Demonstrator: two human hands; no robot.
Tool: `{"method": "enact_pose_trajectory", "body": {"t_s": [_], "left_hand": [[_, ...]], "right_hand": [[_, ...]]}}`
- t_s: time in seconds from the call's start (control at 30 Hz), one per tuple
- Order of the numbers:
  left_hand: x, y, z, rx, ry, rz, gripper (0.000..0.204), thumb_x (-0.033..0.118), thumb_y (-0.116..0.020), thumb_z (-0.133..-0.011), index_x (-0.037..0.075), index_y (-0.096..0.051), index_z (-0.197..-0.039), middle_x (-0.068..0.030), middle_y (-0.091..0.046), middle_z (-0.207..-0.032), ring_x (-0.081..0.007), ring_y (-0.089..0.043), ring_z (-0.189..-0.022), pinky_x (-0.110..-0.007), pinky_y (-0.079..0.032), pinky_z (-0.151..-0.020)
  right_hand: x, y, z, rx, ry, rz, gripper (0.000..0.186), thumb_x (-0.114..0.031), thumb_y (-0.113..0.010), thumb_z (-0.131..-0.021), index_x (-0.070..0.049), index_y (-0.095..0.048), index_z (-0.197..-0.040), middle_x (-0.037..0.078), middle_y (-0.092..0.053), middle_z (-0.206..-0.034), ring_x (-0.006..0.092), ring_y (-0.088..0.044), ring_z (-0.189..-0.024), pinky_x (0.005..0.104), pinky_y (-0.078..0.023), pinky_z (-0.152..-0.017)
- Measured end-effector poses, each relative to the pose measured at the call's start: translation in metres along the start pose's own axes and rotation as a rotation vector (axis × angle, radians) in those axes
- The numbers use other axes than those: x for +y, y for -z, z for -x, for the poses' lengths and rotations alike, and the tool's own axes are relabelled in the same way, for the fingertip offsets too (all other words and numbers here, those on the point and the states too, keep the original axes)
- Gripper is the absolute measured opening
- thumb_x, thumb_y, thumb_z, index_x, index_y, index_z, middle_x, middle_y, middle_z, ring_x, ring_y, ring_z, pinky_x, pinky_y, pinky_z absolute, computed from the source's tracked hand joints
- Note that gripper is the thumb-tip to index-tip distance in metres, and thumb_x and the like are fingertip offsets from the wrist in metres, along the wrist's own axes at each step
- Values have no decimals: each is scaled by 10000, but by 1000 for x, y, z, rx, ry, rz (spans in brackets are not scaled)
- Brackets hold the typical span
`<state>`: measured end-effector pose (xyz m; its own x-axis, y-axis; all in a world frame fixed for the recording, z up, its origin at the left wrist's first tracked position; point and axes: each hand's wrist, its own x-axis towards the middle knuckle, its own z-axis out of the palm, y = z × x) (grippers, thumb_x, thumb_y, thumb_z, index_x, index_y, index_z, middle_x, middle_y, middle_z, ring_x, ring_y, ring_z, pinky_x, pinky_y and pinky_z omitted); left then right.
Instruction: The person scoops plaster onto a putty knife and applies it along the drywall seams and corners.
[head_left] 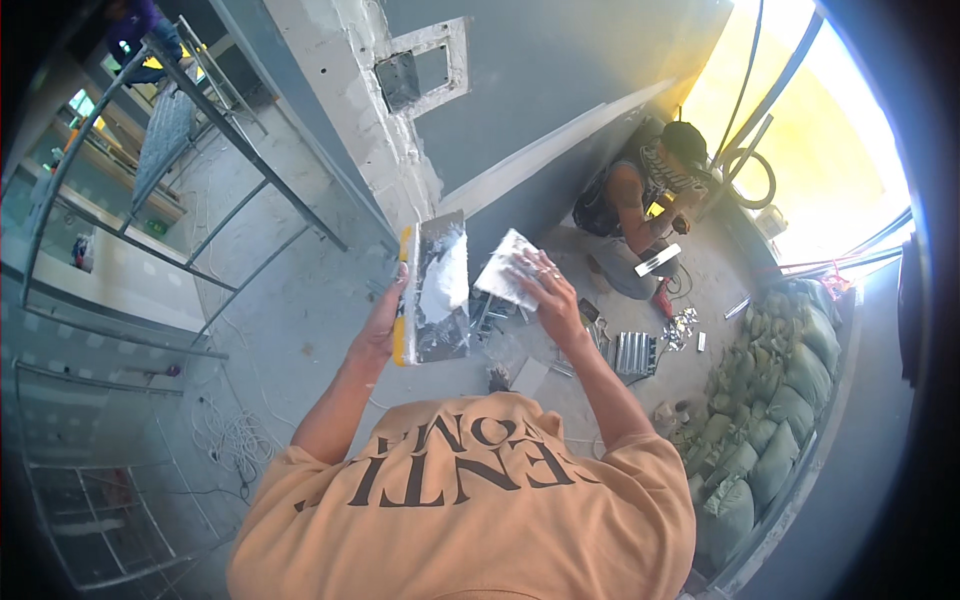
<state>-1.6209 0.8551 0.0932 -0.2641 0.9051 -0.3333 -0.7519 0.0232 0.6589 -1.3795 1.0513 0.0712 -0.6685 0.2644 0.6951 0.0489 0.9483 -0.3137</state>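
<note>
**A:** What is the left hand (378,335) doing?

**B:** Its grip is wrapped around the yellow edge of a flat metal board (437,290). It holds the board up and almost flat toward the face, so the white paste (447,268) on it does not slide off.

**A:** And the right hand (550,300)?

**B:** Its grip is closed on a wide scraper blade (507,268), just beside the board. The blade tilts toward the paste, I think to scoop some.

**A:** Why so high?

**B:** The grey wall (540,90) with white patches is right in front.

**A:** Anyone else?

**B:** A person (640,200) crouches by the wall, well apart, near metal bits (635,352) on the floor (290,310).
</note>
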Motion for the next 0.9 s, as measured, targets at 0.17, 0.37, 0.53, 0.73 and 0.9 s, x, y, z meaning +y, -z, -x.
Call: {"method": "enact_pose_trajectory", "body": {"t_s": [0.17,0.37,0.53,0.73,0.9], "left_hand": [[34,3,32,17,-134,-48,521,446,-463,-1050,34,-498,-1367,-86,-648,-1203,-162,-651,-1054,-328,-548,-909],[53,33,43,26,-345,-220,556,449,-493,-1040,23,-451,-1396,-80,-602,-1245,-150,-606,-1101,-325,-514,-945],[43,59,53,72,-404,-250,533,418,-513,-1042,36,-425,-1404,-54,-571,-1233,-132,-573,-1096,-318,-490,-948],[42,87,59,75,-433,-290,505,393,-519,-1046,48,-416,-1399,-35,-563,-1177,-121,-567,-1052,-312,-493,-920],[70,104,50,23,-267,-320,519,426,-520,-1038,34,-444,-1368,-52,-592,-1137,-120,-601,-992,-314,-530,-849]], "right_hand": [[-31,6,23,237,-638,-430,350,96,-577,-863,-17,-658,-1184,118,-674,-1221,236,-638,-1152,386,-513,-965],[-124,0,2,214,-1174,-1514,350,30,-625,-897,-5,-547,-1237,75,-654,-1107,167,-641,-1012,340,-534,-866],[-170,-51,-9,148,-1232,-1532,410,48,-618,-882,23,-525,-1280,95,-651,-1151,181,-639,-1045,365,-534,-905],[-159,-69,-34,176,-1205,-1593,394,57,-595,-859,21,-538,-1248,103,-651,-1142,202,-655,-1037,373,-541,-918],[-128,-83,-47,95,-1262,-1717,397,18,-615,-830,44,-569,-1224,124,-676,-1132,215,-697,-960,338,-570,-841]]}}
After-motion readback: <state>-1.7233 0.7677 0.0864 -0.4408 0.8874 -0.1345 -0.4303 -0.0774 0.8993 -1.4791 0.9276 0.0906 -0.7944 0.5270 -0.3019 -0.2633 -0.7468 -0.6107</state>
